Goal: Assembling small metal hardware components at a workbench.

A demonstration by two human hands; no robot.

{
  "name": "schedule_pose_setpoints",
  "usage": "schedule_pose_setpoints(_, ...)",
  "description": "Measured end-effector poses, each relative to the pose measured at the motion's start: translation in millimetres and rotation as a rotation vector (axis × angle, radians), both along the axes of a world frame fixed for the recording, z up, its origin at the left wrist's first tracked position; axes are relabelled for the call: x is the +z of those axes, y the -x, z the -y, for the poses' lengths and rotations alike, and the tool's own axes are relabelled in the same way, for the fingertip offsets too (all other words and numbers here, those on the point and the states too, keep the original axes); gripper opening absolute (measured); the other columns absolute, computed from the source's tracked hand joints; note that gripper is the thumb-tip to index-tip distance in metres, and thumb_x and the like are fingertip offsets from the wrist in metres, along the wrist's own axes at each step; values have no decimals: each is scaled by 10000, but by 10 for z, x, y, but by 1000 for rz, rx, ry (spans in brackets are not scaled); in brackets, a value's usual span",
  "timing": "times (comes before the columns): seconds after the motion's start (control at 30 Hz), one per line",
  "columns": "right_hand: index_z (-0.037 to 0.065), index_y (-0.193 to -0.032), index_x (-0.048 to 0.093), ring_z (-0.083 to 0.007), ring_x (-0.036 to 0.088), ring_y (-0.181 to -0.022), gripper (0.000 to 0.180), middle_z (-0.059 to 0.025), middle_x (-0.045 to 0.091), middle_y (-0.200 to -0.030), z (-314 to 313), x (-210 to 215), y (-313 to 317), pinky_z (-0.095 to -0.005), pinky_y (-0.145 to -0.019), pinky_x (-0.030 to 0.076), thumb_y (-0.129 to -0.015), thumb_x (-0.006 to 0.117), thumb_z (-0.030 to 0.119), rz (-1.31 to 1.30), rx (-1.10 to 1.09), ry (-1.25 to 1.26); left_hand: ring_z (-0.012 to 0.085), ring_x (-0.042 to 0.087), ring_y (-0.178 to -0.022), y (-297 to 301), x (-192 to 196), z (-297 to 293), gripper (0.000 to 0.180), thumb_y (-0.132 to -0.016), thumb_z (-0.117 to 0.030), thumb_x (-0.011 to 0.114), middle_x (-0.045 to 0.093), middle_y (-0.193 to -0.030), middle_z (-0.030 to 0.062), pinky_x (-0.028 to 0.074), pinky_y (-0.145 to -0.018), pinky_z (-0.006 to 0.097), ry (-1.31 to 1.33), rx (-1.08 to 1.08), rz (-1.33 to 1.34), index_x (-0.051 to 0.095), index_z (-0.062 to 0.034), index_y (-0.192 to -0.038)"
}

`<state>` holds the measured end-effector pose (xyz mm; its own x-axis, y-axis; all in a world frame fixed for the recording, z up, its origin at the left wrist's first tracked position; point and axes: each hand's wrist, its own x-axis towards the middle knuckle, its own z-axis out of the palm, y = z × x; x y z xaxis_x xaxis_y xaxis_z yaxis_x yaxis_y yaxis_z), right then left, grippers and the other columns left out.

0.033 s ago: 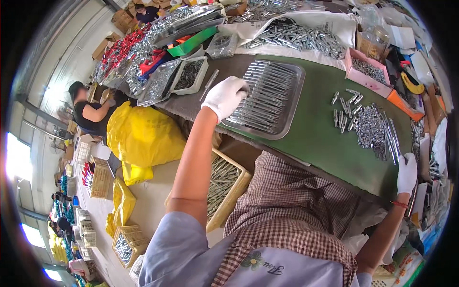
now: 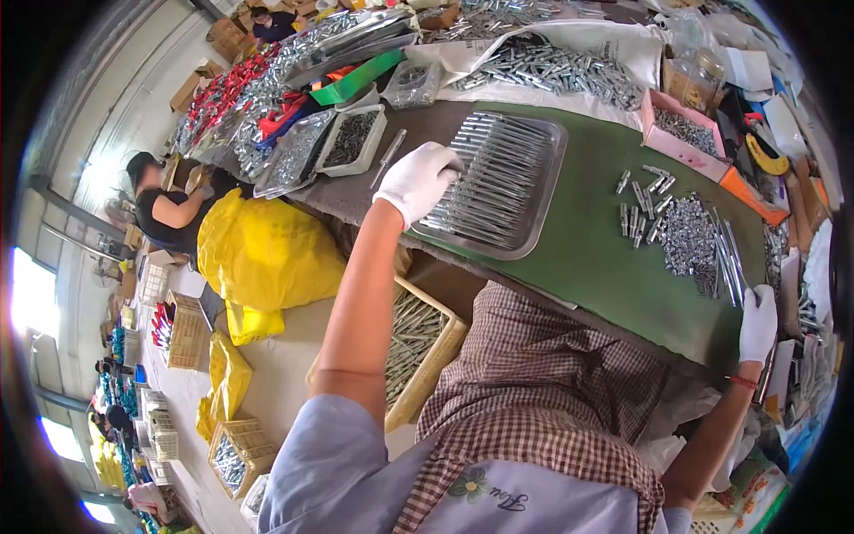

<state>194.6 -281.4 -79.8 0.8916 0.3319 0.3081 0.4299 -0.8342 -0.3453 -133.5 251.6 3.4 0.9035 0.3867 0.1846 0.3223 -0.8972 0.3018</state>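
Head-worn fisheye, facing down, workbench [image 2: 592,240] near

tray [image 2: 560,151]: shallow, silver metal, rounded corners, flat on table [image 2: 605,249], left of its middle | tray rods [image 2: 503,182]: slim, silver, many, lying side by side in one close column, unheld ends toward tray's right wall | loose rods [image 2: 730,258]: long, thin, silver, few, bunched roughly parallel, near table's right edge

Left hand [image 2: 414,185], right hand [image 2: 758,327]: gloved in matt cloth. At left fingers [image 2: 447,161]: tray [image 2: 549,198], glossy smooth metal; tray rods [image 2: 498,182], bright metal. Between both hands' fingers: green work surface [image 2: 598,227], matt. Beside right fingers [image 2: 761,296]: slim rods [image 2: 730,254], shiny metal. Left of left fingers: yellow sack [image 2: 260,254], creased glossy plastic.
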Motion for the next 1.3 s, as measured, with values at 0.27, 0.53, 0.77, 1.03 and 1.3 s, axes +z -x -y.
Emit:
schedule_pose_setpoints(0.27, -38, -1253, 612, -191, 671, -1064, 289, -110, 692, -1165, -76, 457, 558, -315, -970, 493, -1044, 572, 157, 30, -51, -600, 272, 567, -1295, 86, -217, -62, 478, -1081, -331, 463, 594, -1396, 197, 406, -1122, 377, 592, 156, 498, 557, 28, -1382)
schedule_pose_setpoints(0.53, 14, -1333, 605, -172, 648, -1081, 339, -99, 690, -1174, -273, 420, 1041, -318, -995, 477, -999, 609, 74, -76, -6, -509, 350, 369, -1445, 31, -439, -138, 671, -1116, -478, 212, 389, -1550, 233, 244, -1242, 429, 1213, -51, 713, 297, 36, -1539)
schedule_pose_setpoints(0.77, -35, -1089, 679, -238, 677, -995, 157, -131, 717, -1091, -468, 278, 1351, -332, -919, 512, -945, 631, 3, 54, 175, -438, 338, 634, -1139, -119, 3, 398, 340, -994, -239, 605, 667, -1219, 194, 492, -989, 380, -72, 207, 570, 658, -16, -1246)
schedule_pose_setpoints(1.03, 63, -1151, 715, -333, 620, -939, 260, -138, 679, -983, -652, 217, 1506, -420, -846, 481, -908, 621, 65, -7, 262, -151, 345, 651, -908, -1118, -322, 1932, 193, -922, -144, 618, 660, -980, 114, 533, -837, 465, -39, -271, 247, 712, -136, -1091)
schedule_pose_setpoints(1.3, 78, -985, 721, -337, 639, -919, 149, -114, 687, -956, -554, 208, 1541, -418, -819, 507, -839, 699, 54, 101, 359, -216, 354, 655, -869, -1389, -540, 1899, 103, -895, -207, 628, 654, -900, 119, 529, -772, 486, -76, -107, 155, 639, -107, -916)
